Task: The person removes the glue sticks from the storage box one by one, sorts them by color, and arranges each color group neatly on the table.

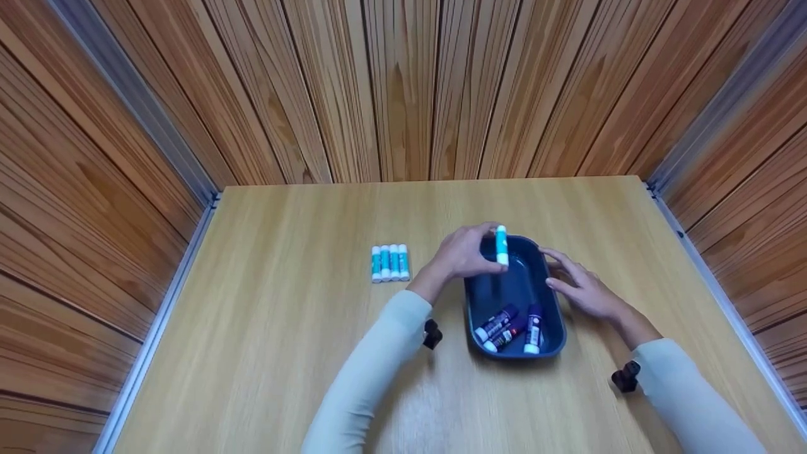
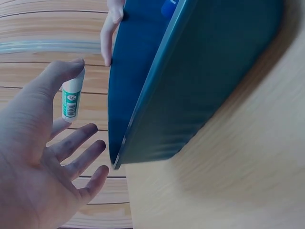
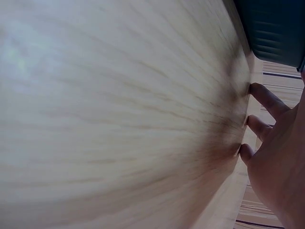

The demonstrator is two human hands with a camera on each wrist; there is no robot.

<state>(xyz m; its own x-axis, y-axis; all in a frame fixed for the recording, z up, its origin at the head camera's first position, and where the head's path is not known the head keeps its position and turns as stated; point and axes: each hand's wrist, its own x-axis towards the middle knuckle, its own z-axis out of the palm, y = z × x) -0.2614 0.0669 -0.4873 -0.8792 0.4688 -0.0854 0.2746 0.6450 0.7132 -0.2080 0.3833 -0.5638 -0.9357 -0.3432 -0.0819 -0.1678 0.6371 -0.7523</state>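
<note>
Over the far left part of a dark blue plastic bin (image 1: 524,280), my left hand (image 1: 466,251) pinches a teal and white glue stick (image 1: 502,246) by its ends, between thumb and index finger. The left wrist view shows the stick's barcode label and the other fingers spread apart. At the bin's right rim is my right hand (image 1: 583,289), its index finger touching the edge. Three of its fingers (image 3: 269,101) reach down to the tabletop in the right wrist view. Three dark purple glue sticks (image 1: 533,328) with white ends lie in the bin's near end.
Several teal and white glue sticks (image 1: 390,263) lie side by side in a row on the wooden table (image 1: 271,328), left of the bin. Wood-plank walls (image 1: 403,88) with metal corner rails enclose the table at the back and sides.
</note>
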